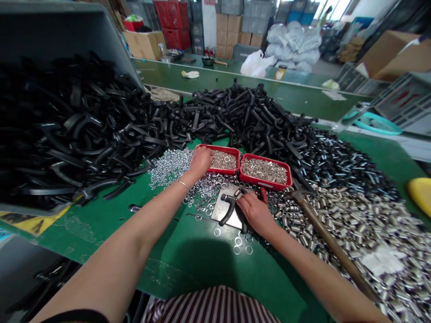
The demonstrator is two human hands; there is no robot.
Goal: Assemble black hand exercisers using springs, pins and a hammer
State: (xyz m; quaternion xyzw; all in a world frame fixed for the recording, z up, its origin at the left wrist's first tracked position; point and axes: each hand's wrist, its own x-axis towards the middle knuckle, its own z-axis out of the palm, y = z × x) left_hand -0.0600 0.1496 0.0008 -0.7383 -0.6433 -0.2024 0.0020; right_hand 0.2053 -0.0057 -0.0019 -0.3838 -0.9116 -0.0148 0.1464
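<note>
My left hand (201,160) reaches into the left end of a red tray (230,171) of small metal pieces. Its fingers are bent together, with the tips hidden from me. Over a bare metal plate (218,211), my right hand (255,210) is closed on a black curved handle (230,211) with a bolt-like end. A silvery sleeve (237,193) shows by the fingers of that hand. Beside the first tray stands a second red tray (266,183) of small shiny pins or rivets. Loose thin rings (238,241) lie in front of the plate.
Black handles (249,107) are heaped behind the trays and spill from a grey bin (117,54) at left. Small nuts (168,166) spread at left. Metal sleeves (350,215), black-headed bolts (346,152) and a wooden-handled hammer (332,240) lie at right.
</note>
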